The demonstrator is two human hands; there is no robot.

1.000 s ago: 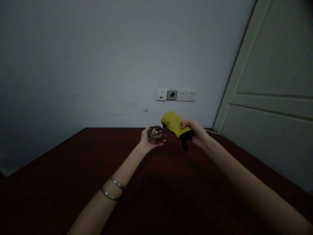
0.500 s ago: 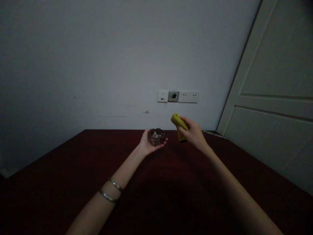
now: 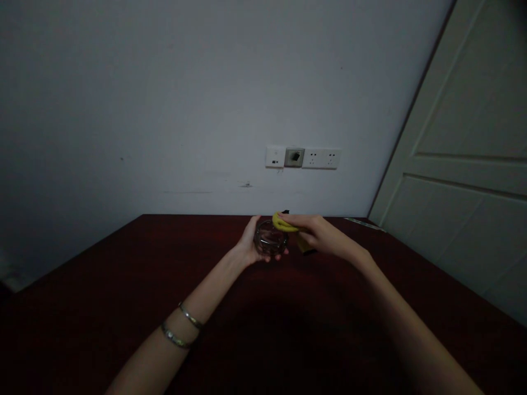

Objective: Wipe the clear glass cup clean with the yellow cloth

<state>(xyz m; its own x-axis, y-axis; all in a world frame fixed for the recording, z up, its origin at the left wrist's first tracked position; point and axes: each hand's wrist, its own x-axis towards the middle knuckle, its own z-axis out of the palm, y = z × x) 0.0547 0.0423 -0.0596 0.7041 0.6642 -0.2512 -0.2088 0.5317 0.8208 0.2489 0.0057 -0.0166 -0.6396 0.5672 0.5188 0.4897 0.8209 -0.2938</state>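
Observation:
My left hand [image 3: 249,247] cups a small clear glass dish [image 3: 269,241] from below and behind, holding it above the dark red table [image 3: 123,285]. My right hand [image 3: 323,235] grips a yellow cloth [image 3: 282,223] and presses it against the dish's upper rim. A dark part of the cloth shows under my right palm. Two thin metal bangles [image 3: 181,329] sit on my left forearm. The room is dim.
A grey wall stands behind the table with a strip of white sockets and a switch [image 3: 302,157]. A pale panelled door [image 3: 469,175] fills the right side. A thin flat object [image 3: 364,222] lies at the table's far right edge.
My right hand has swung left and down, bringing the yellow cloth from beside the dish onto its rim. The cloth is more bunched up. My left hand keeps hold of the dish.

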